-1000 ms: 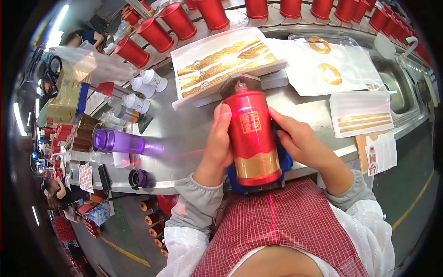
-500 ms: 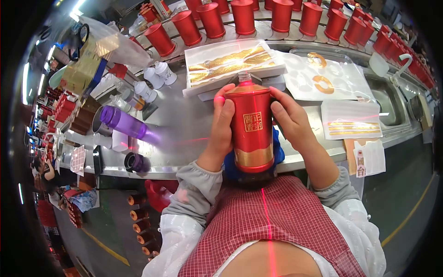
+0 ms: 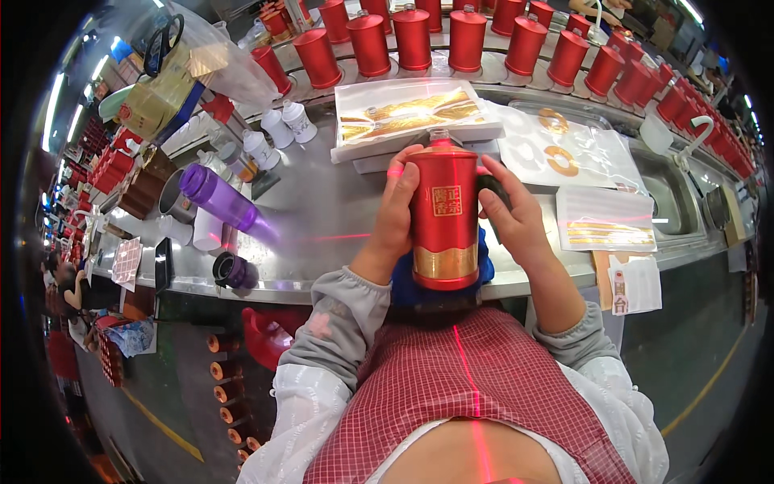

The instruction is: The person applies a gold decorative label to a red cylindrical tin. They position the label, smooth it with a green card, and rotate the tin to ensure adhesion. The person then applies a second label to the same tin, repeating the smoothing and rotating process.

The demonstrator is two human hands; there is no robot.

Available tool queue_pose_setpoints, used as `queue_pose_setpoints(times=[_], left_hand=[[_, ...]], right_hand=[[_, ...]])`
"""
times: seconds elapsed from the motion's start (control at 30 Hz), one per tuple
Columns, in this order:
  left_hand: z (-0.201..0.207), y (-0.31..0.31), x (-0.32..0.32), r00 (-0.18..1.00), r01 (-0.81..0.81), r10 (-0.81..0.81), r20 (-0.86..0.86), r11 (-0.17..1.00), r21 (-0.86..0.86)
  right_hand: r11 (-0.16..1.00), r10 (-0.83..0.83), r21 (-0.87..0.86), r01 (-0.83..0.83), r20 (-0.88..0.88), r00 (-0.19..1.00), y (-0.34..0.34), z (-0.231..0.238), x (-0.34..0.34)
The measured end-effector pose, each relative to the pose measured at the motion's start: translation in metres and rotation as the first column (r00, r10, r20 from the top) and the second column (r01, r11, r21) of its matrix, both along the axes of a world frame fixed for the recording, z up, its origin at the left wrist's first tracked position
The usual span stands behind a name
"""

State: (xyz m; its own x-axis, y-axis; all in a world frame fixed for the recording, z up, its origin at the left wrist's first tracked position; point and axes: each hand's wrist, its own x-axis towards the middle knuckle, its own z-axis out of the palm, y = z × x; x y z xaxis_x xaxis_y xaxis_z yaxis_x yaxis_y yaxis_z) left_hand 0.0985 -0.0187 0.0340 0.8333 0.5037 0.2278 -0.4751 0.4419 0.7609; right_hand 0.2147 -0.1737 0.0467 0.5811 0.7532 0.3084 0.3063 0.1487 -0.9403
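Observation:
A red bottle (image 3: 444,222) with a gold band at its base and a gold square label stands upright before me, its short neck at the top. My left hand (image 3: 393,208) is closed around the bottle's left side, thumb toward the front. On the other side my right hand (image 3: 516,211) has bent fingers and a thumb around a dark flat piece (image 3: 495,196), partly hidden, whose kind I cannot make out. Beneath and behind the bottle lies a blue cloth (image 3: 486,262), on a dark support at the counter's edge.
Gold label sheets (image 3: 411,113) lie behind the bottle, with ring-shaped gold labels (image 3: 561,161) and gold strip labels (image 3: 610,234) to the right. A purple drinking bottle (image 3: 214,196) stands left. Red bottles (image 3: 413,40) line a conveyor behind. A sink (image 3: 671,198) is far right.
The view has shifted slightly. My right fingers have come off the bottle's upper side, and the dark piece in that hand now shows more. My left hand keeps its hold.

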Motion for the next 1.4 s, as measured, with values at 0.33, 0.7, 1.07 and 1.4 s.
queue_pose_setpoints(times=[0.33, 0.7, 1.07, 1.4], left_hand=[[-0.032, 0.011, 0.001, 0.967, 0.008, -0.075, -0.244, 0.964, -0.265], [-0.034, 0.023, 0.018, 0.968, -0.011, -0.067, -0.241, 0.951, -0.308], [0.052, 0.026, 0.027, 0.977, -0.139, 0.170, 0.130, 0.040, 0.989], [0.068, 0.024, 0.034, 0.986, -0.029, 0.161, 0.051, -0.138, 0.990]], right_hand=[[0.996, 0.016, -0.091, -0.019, -0.031, 0.999, 0.002, -0.025, -0.006], [0.995, 0.048, -0.085, -0.055, -0.075, 0.996, 0.016, -0.023, 0.013], [0.997, -0.015, 0.073, 0.027, -0.164, 0.986, -0.003, 0.003, 0.030], [0.999, 0.030, 0.043, -0.022, -0.189, 0.982, 0.000, 0.013, 0.035]])
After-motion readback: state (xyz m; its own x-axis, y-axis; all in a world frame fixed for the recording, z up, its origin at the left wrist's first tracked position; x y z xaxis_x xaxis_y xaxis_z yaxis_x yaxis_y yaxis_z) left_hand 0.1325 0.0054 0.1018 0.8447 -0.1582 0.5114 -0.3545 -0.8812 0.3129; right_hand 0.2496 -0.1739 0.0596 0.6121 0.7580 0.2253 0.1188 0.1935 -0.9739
